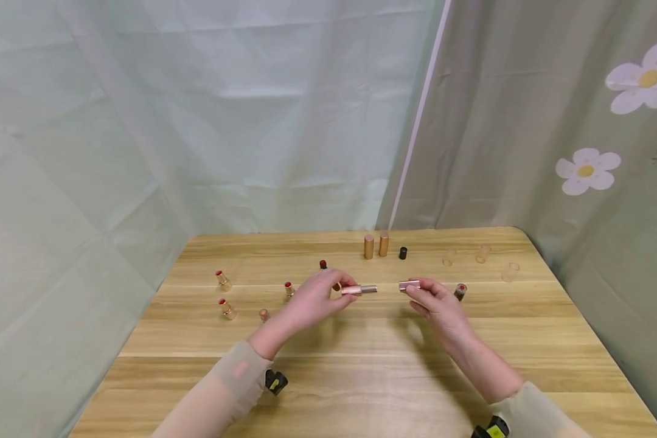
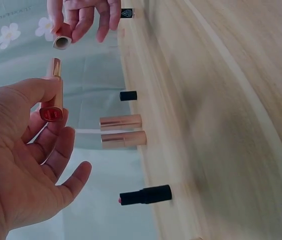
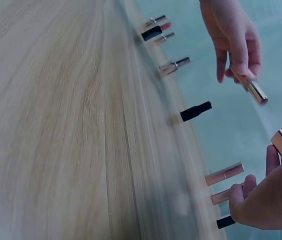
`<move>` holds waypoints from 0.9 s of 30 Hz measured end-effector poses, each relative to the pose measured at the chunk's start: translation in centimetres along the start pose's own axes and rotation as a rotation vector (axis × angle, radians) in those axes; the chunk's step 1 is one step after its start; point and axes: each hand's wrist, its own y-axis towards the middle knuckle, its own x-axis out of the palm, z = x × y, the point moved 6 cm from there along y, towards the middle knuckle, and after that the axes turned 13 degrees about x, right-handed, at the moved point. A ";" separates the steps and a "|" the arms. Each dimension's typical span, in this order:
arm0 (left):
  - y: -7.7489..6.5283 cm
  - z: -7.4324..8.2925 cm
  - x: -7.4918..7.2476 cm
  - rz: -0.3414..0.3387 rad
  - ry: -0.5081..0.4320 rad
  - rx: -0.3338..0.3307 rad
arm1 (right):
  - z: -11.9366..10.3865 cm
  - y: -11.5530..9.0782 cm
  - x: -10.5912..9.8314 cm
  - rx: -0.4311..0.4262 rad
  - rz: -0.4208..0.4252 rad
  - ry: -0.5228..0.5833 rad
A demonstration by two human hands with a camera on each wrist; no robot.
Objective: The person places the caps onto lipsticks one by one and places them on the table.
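Note:
My left hand (image 1: 319, 298) pinches a rose-gold lipstick tube (image 1: 351, 291) between thumb and fingers, its slim inner barrel pointing right. In the left wrist view, the red base of the lipstick (image 2: 51, 114) faces the camera. My right hand (image 1: 442, 310) grips a rose-gold lipstick cap (image 1: 409, 285), whose hollow end (image 2: 62, 42) shows in that same view. Tube and cap are held above the table, roughly in line, with a short gap between them. Just beyond my right hand stands a dark lipstick (image 1: 460, 291) with a red top.
Uncapped gold lipsticks (image 1: 227, 309) stand on the left of the wooden table (image 1: 356, 377). A black lipstick (image 2: 151, 195) stands behind my left hand. At the back are two rose-gold tubes (image 1: 368, 247) and a small black cap (image 1: 403, 253). Clear caps (image 1: 510, 272) stand at right.

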 end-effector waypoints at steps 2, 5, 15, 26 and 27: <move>0.3 0.1 0.1 -0.006 0.001 -0.005 | 0.1 0.0 0.3 0.007 0.003 0.019; 0.6 0.3 0.3 -0.010 0.001 -0.004 | 0.2 0.1 0.8 0.012 0.003 0.024; 1.1 0.7 0.6 -0.012 -0.006 0.025 | 0.5 0.1 2.0 0.010 -0.013 0.005; 1.4 0.9 1.0 -0.039 -0.012 0.012 | 0.8 0.1 2.6 0.000 -0.038 0.008; 1.4 1.0 1.0 -0.039 -0.010 0.013 | 0.8 0.1 2.7 0.001 -0.039 0.009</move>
